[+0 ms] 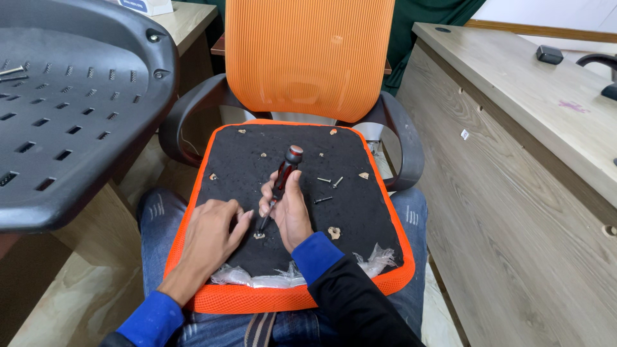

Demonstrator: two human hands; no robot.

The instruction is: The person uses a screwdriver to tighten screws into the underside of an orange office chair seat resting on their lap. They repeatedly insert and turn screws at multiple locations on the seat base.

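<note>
Here, right hand [290, 209] gripping screwdriver [277, 186], tip pressing into seat underside [289, 154] on lap. Left hand [212, 234] lying flat, holding nothing, fingers touching seat beside tip. Loose screws [326, 187] lying nearby.

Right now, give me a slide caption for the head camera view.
Right hand drives a red-handled screwdriver into an upturned orange seat cushion; left hand steadies beside it, loose screws nearby.

Black sleeves, blue cuffs, blue jeans
</note>
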